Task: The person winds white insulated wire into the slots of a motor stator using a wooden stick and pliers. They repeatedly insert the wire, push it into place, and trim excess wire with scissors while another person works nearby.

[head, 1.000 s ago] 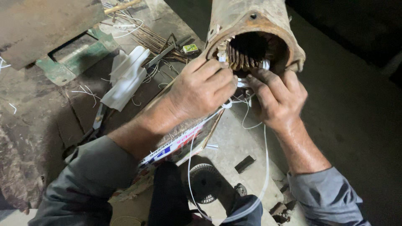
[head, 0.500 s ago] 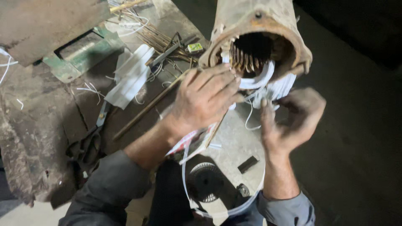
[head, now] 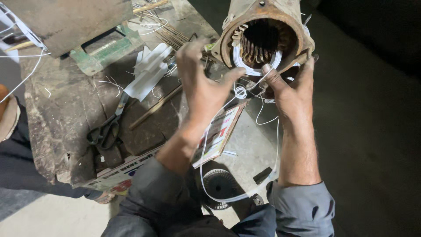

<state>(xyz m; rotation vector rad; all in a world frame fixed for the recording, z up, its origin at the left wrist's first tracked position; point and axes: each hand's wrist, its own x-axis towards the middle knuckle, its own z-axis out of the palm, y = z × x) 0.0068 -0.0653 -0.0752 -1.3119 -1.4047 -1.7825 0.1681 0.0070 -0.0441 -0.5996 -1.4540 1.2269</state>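
Holding a thin white cord just below the rusty motor shell, both hands are apart. The right hand pinches the cord by the shell's lower rim; the left hand has its fingers spread (open, not pinching). Scissors lie on the bench, far left of the shell.

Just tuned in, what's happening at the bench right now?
A person is working at the open end of a rusty motor housing that shows copper windings inside. Both hands are at its mouth: the left hand is open beside the rim, and the right hand pinches a thin white cord that loops down toward the floor. On the worn bench lie black scissors, a stack of white strips and a printed card.
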